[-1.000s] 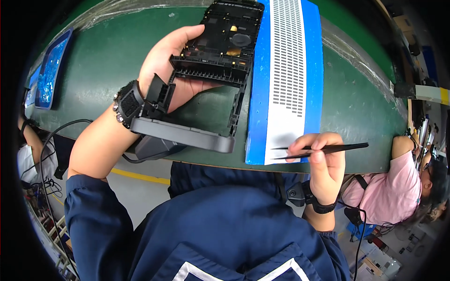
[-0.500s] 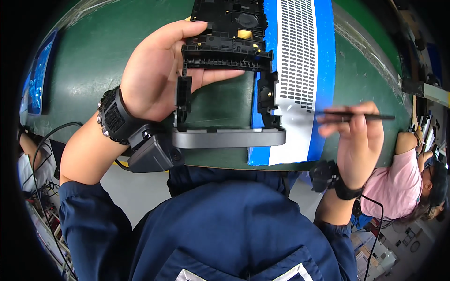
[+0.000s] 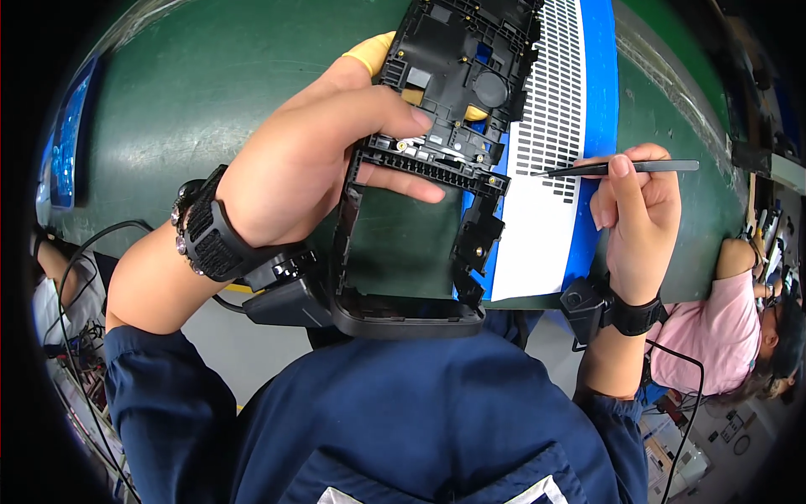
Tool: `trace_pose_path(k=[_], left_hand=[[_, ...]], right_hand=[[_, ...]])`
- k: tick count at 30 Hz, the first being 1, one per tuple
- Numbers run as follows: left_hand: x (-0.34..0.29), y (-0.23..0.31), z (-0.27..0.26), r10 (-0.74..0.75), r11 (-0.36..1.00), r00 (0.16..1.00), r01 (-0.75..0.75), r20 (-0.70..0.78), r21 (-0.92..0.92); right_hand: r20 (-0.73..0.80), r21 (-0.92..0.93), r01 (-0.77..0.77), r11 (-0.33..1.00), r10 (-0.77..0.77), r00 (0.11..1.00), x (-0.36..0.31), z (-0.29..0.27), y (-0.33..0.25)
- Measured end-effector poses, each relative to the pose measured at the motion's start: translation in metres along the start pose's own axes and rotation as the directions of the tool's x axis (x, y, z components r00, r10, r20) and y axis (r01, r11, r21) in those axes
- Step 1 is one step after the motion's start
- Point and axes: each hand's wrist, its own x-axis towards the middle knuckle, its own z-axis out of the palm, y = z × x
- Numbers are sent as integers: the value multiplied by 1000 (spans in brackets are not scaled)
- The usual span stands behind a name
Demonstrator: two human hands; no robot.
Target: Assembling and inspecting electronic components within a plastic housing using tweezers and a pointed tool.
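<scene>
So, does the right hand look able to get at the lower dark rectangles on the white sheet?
Probably yes: the right hand holds tweezers, tips by the lower dark rectangles, and the black frame leaves those uncovered.

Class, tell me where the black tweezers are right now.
In the head view, the black tweezers are right of centre, held in the right hand, with their tips pointing left over the white sheet.

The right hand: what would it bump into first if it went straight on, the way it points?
The right hand, tweezers first, would probably meet the black plastic housing in the left hand, just left of the tips. Depth is unclear: they might touch the white sheet with black strips first.
</scene>
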Motion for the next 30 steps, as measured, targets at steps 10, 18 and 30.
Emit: trace_pose_path(k=[10,18,30], left_hand=[[-1,-1,0,6,1000,1000,-6,-2,0],[2,-3,-5,60,998,985,-59,165,-6],[-4,-8,-1,-79,981,866,155,494,-114]], right_hand=[[-17,-49,11,999,-12,1000,0,3,0],[-18,0,33,999,-33,999,0,1,3],[145,89,179,980,-191,971,-14,14,-45]])
